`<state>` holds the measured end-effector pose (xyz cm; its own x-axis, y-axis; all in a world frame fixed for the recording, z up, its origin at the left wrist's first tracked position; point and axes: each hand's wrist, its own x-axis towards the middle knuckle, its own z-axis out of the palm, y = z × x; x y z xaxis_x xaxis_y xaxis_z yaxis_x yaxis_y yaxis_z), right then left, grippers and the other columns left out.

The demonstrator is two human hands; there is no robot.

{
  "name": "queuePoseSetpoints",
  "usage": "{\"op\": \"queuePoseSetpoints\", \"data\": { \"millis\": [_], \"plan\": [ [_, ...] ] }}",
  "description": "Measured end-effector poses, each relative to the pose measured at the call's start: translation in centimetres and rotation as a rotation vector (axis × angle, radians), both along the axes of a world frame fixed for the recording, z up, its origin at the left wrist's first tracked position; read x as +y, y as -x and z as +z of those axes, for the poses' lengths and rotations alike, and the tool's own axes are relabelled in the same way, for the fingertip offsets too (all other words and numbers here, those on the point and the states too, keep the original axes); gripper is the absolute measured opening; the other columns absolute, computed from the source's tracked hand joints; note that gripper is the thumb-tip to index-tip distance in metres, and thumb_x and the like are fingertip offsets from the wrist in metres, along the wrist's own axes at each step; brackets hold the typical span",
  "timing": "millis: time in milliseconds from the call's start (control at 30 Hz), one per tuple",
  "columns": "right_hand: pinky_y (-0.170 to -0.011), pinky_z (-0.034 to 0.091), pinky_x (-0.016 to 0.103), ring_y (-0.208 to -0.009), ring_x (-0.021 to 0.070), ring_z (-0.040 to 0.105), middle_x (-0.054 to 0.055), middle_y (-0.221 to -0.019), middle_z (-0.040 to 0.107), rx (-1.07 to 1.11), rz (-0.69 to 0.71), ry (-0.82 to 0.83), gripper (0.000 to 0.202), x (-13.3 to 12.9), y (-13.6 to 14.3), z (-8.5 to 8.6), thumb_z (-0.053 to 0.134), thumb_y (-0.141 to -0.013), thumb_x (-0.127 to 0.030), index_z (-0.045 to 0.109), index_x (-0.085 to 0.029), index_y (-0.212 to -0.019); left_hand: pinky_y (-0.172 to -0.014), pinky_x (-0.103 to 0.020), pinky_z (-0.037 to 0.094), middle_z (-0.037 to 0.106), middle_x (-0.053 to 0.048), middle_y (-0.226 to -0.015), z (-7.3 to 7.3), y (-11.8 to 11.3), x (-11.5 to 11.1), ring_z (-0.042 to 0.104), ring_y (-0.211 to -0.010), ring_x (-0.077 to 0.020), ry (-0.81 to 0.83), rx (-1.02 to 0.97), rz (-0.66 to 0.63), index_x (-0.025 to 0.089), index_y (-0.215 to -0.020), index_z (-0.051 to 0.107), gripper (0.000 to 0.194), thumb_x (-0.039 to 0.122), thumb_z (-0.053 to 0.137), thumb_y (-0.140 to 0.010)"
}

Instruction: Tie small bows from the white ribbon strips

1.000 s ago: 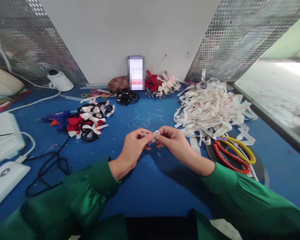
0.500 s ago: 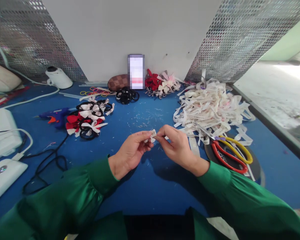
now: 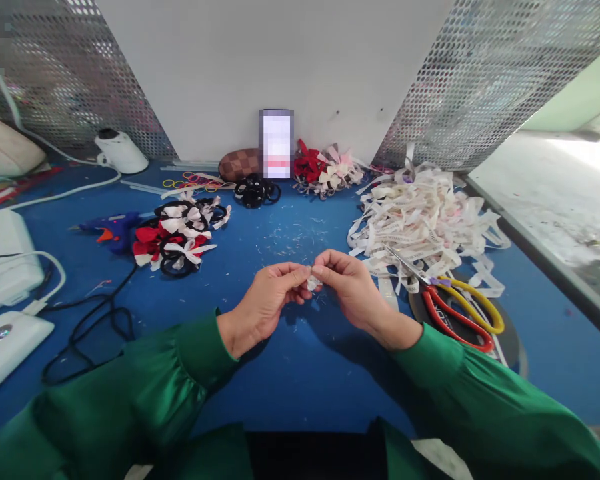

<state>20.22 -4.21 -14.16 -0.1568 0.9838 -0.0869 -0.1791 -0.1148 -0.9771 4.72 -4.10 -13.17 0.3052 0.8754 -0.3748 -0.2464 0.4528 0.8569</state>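
My left hand (image 3: 267, 300) and my right hand (image 3: 353, 290) meet over the middle of the blue table, thumbs nearly touching. Between their fingertips is a small piece of white ribbon (image 3: 313, 284), folded or bunched, mostly covered by the fingers. Both hands pinch it. To the right of my right hand lies a tangled heap of printed white ribbon (image 3: 420, 220). Scissors (image 3: 457, 310) with one red and one yellow handle lie beside it, their blades on the ribbon, over a dark round disc (image 3: 513, 340).
Left are hair ties with red and white bows (image 3: 177, 233), a blue glue gun (image 3: 113, 230), a black cord (image 3: 85, 327) and white power blocks (image 3: 10, 347). Along the back wall stand a phone (image 3: 277, 143), a checked case (image 3: 240, 165), black hair ties (image 3: 255, 191) and more bows (image 3: 325, 170).
My fingertips have drawn closer together, and the ribbon piece has turned and sits lower, more hidden by the fingers. The view has shifted slightly.
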Motion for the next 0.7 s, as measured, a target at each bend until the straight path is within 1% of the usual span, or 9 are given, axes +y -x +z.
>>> {"op": "queuePoseSetpoints", "data": {
  "millis": [67,133,233,333,400,467,533,600,700],
  "plan": [
    [-0.06,0.046,0.027,-0.059,0.0119,0.053,-0.003,-0.064,0.06,0.06,0.011,0.033,0.028,0.05,0.03,0.05,0.077,-0.075,-0.042,0.059,-0.02,-0.074,-0.059,-0.023,0.044,0.065,-0.002,-0.069,0.12,0.06,-0.01,0.057,-0.061,-0.0093,0.022,-0.065,-0.027,0.014,-0.069,0.07,0.024,0.036,0.079,-0.074],
    [-0.06,0.045,0.026,-0.06,0.0113,0.053,-0.003,-0.065,0.058,0.083,-0.047,0.019,0.026,0.18,0.03,0.01,0.077,-0.076,-0.039,0.059,-0.02,-0.074,-0.061,-0.023,0.047,0.067,-0.002,-0.073,0.19,0.02,-0.01,0.06,-0.066,-0.0106,0.028,-0.084,0.001,0.014,-0.077,0.073,0.024,0.037,0.081,-0.073],
    [-0.061,0.045,0.025,-0.062,0.0105,0.051,-0.004,-0.068,0.055,0.076,-0.151,-0.031,0.024,0.41,-0.06,-0.04,0.075,-0.077,-0.038,0.058,-0.021,-0.075,-0.063,-0.023,0.049,0.072,-0.004,-0.083,0.14,-0.12,0.04,0.064,-0.071,-0.0119,0.032,-0.064,0.07,0.015,-0.088,0.075,0.028,0.034,0.085,-0.069],
    [-0.061,0.045,0.024,-0.062,0.0104,0.05,-0.005,-0.068,0.053,0.005,-0.17,-0.076,0.023,0.49,-0.26,-0.01,0.074,-0.078,-0.038,0.058,-0.021,-0.074,-0.063,-0.023,0.049,0.071,-0.003,-0.078,-0.03,-0.16,0.14,0.063,-0.068,-0.0114,0.031,-0.031,0.137,0.014,-0.082,0.074,0.025,0.032,0.086,-0.068],
    [-0.061,0.045,0.025,-0.064,0.0114,0.052,-0.003,-0.069,0.056,-0.083,-0.174,-0.114,0.022,0.46,-0.38,0.01,0.072,-0.08,-0.039,0.06,-0.021,-0.075,-0.062,-0.023,0.049,0.07,-0.003,-0.075,-0.15,-0.13,0.17,0.063,-0.066,-0.0115,0.014,0.002,0.155,0.014,-0.08,0.074,0.023,0.032,0.084,-0.069],
    [-0.064,0.045,0.026,-0.069,0.013,0.055,-0.001,-0.075,0.062,-0.169,-0.167,-0.151,0.022,0.39,-0.45,0.03,0.072,-0.08,-0.041,0.065,-0.02,-0.081,-0.062,-0.024,0.049,0.071,-0.003,-0.074,-0.21,-0.13,0.12,0.063,-0.066,-0.0117,-0.022,0.042,0.145,0.014,-0.079,0.074,0.021,0.031,0.083,-0.069],
    [-0.066,0.046,0.028,-0.072,0.0144,0.058,0.001,-0.079,0.067,-0.213,-0.123,-0.151,0.023,0.33,-0.44,0.04,0.072,-0.079,-0.042,0.068,-0.02,-0.086,-0.062,-0.024,0.049,0.07,-0.003,-0.073,-0.19,-0.17,-0.01,0.062,-0.064,-0.0118,-0.063,0.087,0.104,0.014,-0.076,0.074,0.021,0.032,0.082,-0.07],
    [-0.064,0.046,0.028,-0.069,0.0145,0.058,0.001,-0.074,0.067,-0.213,-0.067,-0.111,0.023,0.31,-0.37,0.06,0.073,-0.078,-0.041,0.069,-0.019,-0.081,-0.063,-0.025,0.049,0.07,-0.003,-0.07,-0.09,-0.24,-0.17,0.061,-0.063,-0.0119,-0.097,0.127,0.048,0.014,-0.074,0.074,0.02,0.032,0.081,-0.071],
    [-0.06,0.044,0.027,-0.064,0.0128,0.054,-0.002,-0.066,0.063,-0.182,-0.064,-0.062,0.02,0.36,-0.29,0.08,0.075,-0.075,-0.038,0.066,-0.019,-0.072,-0.061,-0.025,0.049,0.069,-0.003,-0.069,0.08,-0.31,-0.35,0.062,-0.063,-0.0131,-0.13,0.194,0.008,0.015,-0.075,0.074,0.02,0.032,0.081,-0.07]
  ]
}}
